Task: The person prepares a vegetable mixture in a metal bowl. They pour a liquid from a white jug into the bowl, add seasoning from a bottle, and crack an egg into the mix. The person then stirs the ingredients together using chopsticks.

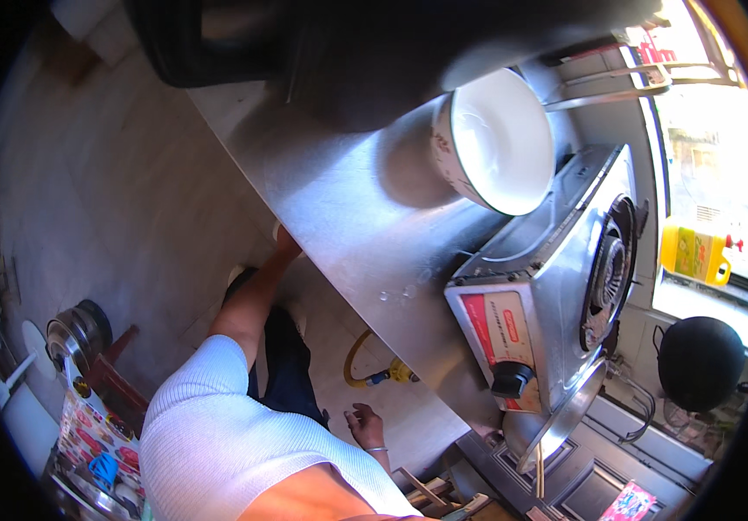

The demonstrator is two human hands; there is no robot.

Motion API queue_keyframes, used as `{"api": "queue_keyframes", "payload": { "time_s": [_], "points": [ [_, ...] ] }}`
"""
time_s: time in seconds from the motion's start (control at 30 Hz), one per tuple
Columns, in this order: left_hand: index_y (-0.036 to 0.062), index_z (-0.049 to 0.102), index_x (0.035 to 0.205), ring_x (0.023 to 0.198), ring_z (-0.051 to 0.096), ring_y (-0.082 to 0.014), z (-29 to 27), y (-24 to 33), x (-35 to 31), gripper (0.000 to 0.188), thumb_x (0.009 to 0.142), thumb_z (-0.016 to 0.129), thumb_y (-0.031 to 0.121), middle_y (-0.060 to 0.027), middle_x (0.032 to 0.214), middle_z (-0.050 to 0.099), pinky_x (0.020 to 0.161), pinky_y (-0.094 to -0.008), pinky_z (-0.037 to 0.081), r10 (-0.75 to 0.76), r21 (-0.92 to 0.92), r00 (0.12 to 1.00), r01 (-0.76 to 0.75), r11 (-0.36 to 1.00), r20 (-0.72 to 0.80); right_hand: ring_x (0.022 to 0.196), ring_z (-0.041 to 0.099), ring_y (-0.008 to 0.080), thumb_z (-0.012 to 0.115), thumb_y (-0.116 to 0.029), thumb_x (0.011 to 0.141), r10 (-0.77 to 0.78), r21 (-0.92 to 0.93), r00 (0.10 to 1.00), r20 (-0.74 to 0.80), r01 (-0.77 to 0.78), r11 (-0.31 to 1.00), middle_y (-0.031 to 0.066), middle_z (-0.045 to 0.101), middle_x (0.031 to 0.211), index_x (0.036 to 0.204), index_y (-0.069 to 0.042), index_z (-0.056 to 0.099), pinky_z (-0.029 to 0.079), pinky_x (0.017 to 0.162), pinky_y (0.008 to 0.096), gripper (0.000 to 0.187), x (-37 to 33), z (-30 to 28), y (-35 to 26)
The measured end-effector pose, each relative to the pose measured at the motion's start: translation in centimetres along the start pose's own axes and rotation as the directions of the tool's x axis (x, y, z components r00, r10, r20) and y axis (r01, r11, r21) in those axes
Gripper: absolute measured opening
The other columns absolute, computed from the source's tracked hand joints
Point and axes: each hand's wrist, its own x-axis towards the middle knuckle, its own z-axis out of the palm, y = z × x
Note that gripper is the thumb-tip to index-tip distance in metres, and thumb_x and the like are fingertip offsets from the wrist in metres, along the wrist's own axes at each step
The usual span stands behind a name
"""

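Observation:
My left arm stretches out to the edge of the steel counter (339, 252). Most of my left hand (286, 242) disappears behind that edge, so its fingers are hidden; a small pale patch shows beside it. Below the counter, my right hand (364, 426) hangs by my side with a band at the wrist. Its fingers are loosely apart and hold nothing. On the counter stands a white bowl (504, 143) with a patterned outside, apart from both hands. Next to the bowl is a silver gas stove (534, 286) with a black knob (511, 379).
A large dark blurred object (374, 52) covers the top. Past the stove are a metal pan (556, 425), a yellow jug (695, 252) at the window and a black round pan (700, 363). A yellow hose (355, 360) hangs under the counter. Stacked metal pots (80, 333) stand left.

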Motion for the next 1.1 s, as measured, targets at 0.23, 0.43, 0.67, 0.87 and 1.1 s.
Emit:
{"api": "queue_keyframes", "payload": {
  "time_s": [0.23,0.43,0.67,0.87,1.1],
  "points": [
    [0.0039,0.055,0.124,0.123,0.046,-0.0374,-7.2,4.6,-3.4,0.065,0.067,0.08,0.023,-0.0206,0.127,0.053,0.097,-0.0452,0.043,-0.104,0.031,0.993,0.103,0.994,0.051,0.075,0.07,0.029,0.071,-0.026,0.084,-0.021,0.02,0.998,-0.053,0.022,1.0,0.0185,0.07,0.086,0.109,-0.001,0.064,0.057,0.069,0.0363,0.036,-2.9,-1.4,-3.7],
    [0.0033,0.058,0.119,0.114,0.054,-0.0359,-19.2,7.9,-11.0,0.049,0.076,0.069,0.023,-0.0205,0.119,0.058,0.097,-0.0431,0.044,-0.368,0.316,0.901,0.289,0.904,0.229,0.08,0.069,0.0287,0.071,-0.022,0.085,0.006,0.016,0.995,0.096,-0.007,1.0,0.0197,0.07,0.09,0.112,0.002,0.063,0.055,0.073,0.0366,0.037,-6.9,-8.9,-13.2],
    [0.0046,0.067,0.075,0.072,0.065,-0.027,-37.1,9.2,-15.3,0.015,0.075,0.075,0.017,-0.0131,0.077,0.067,0.065,-0.0388,0.053,-0.592,0.203,0.769,0.557,0.805,0.239,0.078,0.062,0.0139,0.069,-0.007,0.084,-0.496,0.299,0.848,-0.186,0.53,0.794,0.009,0.065,0.084,0.106,0.002,0.063,0.052,0.071,0.0279,0.024,-10.5,-23.7,-33.4],
    [0.0065,0.064,0.082,0.055,0.056,-0.0115,-50.6,9.1,-12.4,0.008,0.081,0.071,0.011,-0.0034,0.067,0.061,0.044,-0.0271,0.044,-0.763,-0.297,0.638,0.751,0.59,0.098,0.065,0.058,0.0079,0.064,-0.005,0.088,-0.658,0.323,0.596,-0.46,0.803,0.501,0.0015,0.063,0.074,0.103,0.003,0.063,0.049,0.061,0.0233,0.016,-4.2,-36.5,-45.0],
    [0.0059,0.063,0.083,0.06,0.057,-0.0109,-56.3,14.1,-12.4,0.007,0.085,0.068,0.011,-0.0029,0.064,0.058,0.046,-0.0254,0.045,-0.788,-0.576,0.604,0.607,0.548,-0.114,0.067,0.066,0.0145,0.072,-0.032,0.083,-0.563,0.107,0.614,-0.553,0.723,0.683,0.0085,0.068,0.087,0.117,0.001,0.059,0.049,0.049,0.0251,0.049,15.1,-49.1,-61.5]
  ]
}}
